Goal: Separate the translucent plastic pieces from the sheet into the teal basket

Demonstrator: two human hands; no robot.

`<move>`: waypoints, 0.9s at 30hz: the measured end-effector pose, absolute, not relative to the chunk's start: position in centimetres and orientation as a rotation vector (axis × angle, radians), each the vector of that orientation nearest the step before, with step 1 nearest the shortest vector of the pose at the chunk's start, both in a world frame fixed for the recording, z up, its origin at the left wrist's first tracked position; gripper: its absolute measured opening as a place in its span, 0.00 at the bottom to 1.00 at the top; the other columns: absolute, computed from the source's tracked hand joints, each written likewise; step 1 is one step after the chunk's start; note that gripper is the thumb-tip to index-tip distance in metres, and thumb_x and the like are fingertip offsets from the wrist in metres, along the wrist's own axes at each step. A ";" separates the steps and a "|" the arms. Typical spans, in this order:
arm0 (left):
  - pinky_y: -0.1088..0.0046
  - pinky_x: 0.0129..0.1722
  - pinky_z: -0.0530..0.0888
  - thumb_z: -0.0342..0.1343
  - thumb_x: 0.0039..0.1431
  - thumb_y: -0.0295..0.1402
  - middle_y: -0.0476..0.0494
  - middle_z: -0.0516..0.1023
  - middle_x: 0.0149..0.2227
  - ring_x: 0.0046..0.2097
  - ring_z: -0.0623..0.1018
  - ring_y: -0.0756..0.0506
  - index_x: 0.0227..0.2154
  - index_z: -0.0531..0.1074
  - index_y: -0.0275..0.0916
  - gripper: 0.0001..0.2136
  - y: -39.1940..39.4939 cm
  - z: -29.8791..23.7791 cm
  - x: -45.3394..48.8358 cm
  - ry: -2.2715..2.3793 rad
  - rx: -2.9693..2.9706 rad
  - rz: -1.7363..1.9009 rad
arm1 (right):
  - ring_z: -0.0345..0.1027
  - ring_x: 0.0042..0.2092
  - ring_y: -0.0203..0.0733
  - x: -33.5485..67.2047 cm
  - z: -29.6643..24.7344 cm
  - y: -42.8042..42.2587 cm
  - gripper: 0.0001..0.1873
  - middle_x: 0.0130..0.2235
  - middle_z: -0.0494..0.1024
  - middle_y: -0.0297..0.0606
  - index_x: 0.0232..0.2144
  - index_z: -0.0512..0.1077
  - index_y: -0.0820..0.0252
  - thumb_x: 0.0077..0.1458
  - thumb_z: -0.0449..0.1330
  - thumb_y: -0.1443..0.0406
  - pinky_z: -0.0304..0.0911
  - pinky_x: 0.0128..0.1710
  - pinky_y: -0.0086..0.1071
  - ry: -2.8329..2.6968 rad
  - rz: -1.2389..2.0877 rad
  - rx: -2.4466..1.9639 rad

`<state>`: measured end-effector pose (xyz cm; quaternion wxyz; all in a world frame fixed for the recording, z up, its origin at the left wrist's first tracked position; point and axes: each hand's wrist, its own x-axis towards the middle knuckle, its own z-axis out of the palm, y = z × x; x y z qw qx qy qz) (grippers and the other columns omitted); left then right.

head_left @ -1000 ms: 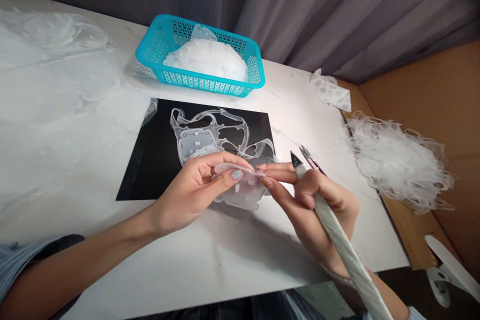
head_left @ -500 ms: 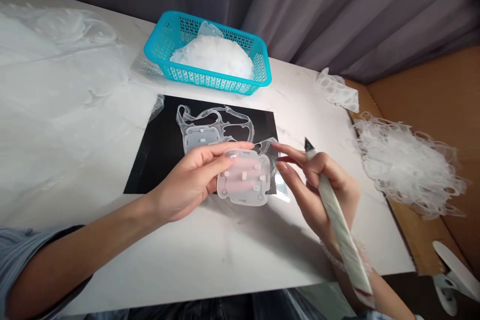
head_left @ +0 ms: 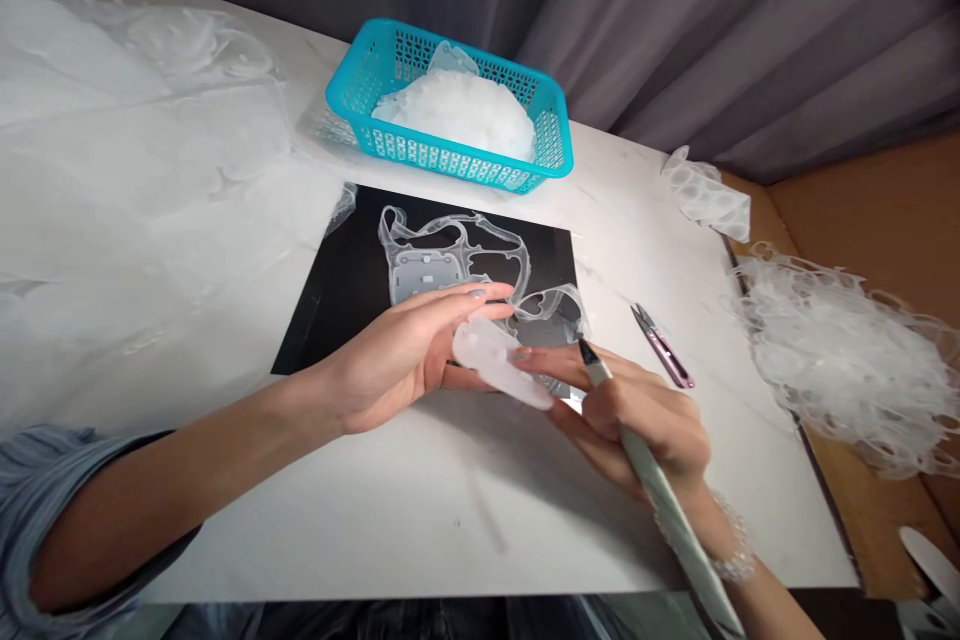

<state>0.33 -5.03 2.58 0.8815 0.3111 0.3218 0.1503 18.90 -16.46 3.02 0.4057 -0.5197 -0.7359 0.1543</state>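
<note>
at the near edge, a striped blue sleeve (head_left: 52, 505) covers the left upper arm and a beaded bracelet (head_left: 731, 535) circles the right wrist, both over a white marbled table (head_left: 360, 520). the right hand (head_left: 652, 430) is closed round a pale-handled knife (head_left: 660, 490), its dark tip pointing up and away, while a finger of the same hand lies across the plastic piece (head_left: 487, 352) and the thumb meets its right end. the left hand (head_left: 409, 350) is loosely spread, fingers extended behind and below the piece; how firmly it grips, i cannot tell.

the piece sits between the two hands, raised above the near side of a black mat (head_left: 322, 310). it is milky white and translucent, thin, with rounded ends, and tilted so steeply that it shows as a narrow slanting oval, higher at the left. small details on its face are blurred.

beyond it on the mat lies a clear looping frame (head_left: 463, 250) with a greyish panel (head_left: 426, 270) of rounded corners and small slots, partly behind the left fingers. pink-handled snips (head_left: 664, 348) rest to the right, near a tangled heap of clear scraps (head_left: 847, 360). farther back, a turquoise basket (head_left: 465, 160) holds a mound of whitish pieces (head_left: 465, 115), before a grey curtain (head_left: 675, 10).
</note>
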 end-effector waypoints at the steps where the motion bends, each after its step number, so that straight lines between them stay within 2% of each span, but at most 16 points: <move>1: 0.67 0.44 0.79 0.53 0.65 0.41 0.35 0.70 0.62 0.49 0.80 0.40 0.52 0.74 0.39 0.17 -4.9 2.6 0.2 0.639 0.660 0.275 | 0.79 0.34 0.41 18.8 2.9 -16.5 0.23 0.35 0.83 0.31 0.21 0.54 0.56 0.54 0.64 0.76 0.68 0.26 0.31 -1.729 0.386 -1.394; 3: 0.69 0.34 0.80 0.53 0.64 0.46 0.33 0.77 0.54 0.37 0.84 0.42 0.48 0.75 0.37 0.19 -4.4 2.6 0.0 0.594 0.740 0.191 | 0.75 0.27 0.36 18.8 2.6 -16.5 0.25 0.26 0.79 0.28 0.19 0.52 0.57 0.55 0.64 0.73 0.63 0.22 0.27 -1.423 0.457 -1.529; 5: 0.76 0.21 0.74 0.56 0.62 0.46 0.38 0.82 0.36 0.25 0.81 0.47 0.42 0.77 0.35 0.18 -4.0 2.7 -0.1 0.581 0.876 0.129 | 0.73 0.25 0.35 19.0 2.3 -16.3 0.26 0.24 0.78 0.30 0.19 0.51 0.56 0.55 0.66 0.69 0.65 0.24 0.29 -1.184 0.631 -1.550; 7: 0.82 0.14 0.65 0.57 0.62 0.40 0.47 0.76 0.20 0.16 0.74 0.52 0.39 0.79 0.34 0.13 -3.6 2.9 -0.3 0.598 0.989 0.101 | 0.72 0.25 0.36 19.3 2.2 -15.9 0.26 0.25 0.78 0.31 0.19 0.51 0.56 0.55 0.67 0.67 0.68 0.28 0.31 -1.048 0.793 -1.503; 9: 0.84 0.11 0.60 0.56 0.63 0.36 0.51 0.71 0.13 0.12 0.68 0.55 0.38 0.80 0.34 0.11 -3.4 3.0 -0.3 0.614 1.039 0.092 | 0.73 0.25 0.38 19.6 2.2 -15.6 0.26 0.24 0.78 0.31 0.19 0.52 0.55 0.53 0.68 0.66 0.69 0.28 0.32 -0.999 0.869 -1.462; 18: 0.85 0.10 0.55 0.53 0.63 0.32 0.49 0.70 0.11 0.10 0.62 0.57 0.37 0.82 0.34 0.12 -3.3 3.2 -0.1 0.653 1.011 0.094 | 0.73 0.25 0.37 19.6 2.4 -15.5 0.26 0.22 0.75 0.29 0.20 0.52 0.55 0.53 0.67 0.65 0.69 0.28 0.32 -0.940 0.942 -1.447; 24: 0.84 0.10 0.52 0.54 0.62 0.34 0.48 0.70 0.11 0.10 0.61 0.57 0.31 0.80 0.32 0.12 -3.4 3.3 -0.2 0.695 0.977 0.078 | 0.73 0.26 0.37 19.6 2.6 -15.7 0.24 0.23 0.75 0.30 0.21 0.53 0.55 0.55 0.67 0.66 0.68 0.27 0.30 -0.912 0.989 -1.433; 27: 0.85 0.10 0.51 0.54 0.62 0.36 0.47 0.71 0.11 0.10 0.60 0.58 0.33 0.79 0.31 0.13 -3.5 3.2 -0.1 0.699 0.986 0.061 | 0.73 0.26 0.37 19.7 2.6 -15.6 0.24 0.23 0.74 0.29 0.21 0.53 0.55 0.54 0.67 0.66 0.69 0.27 0.30 -0.893 0.986 -1.439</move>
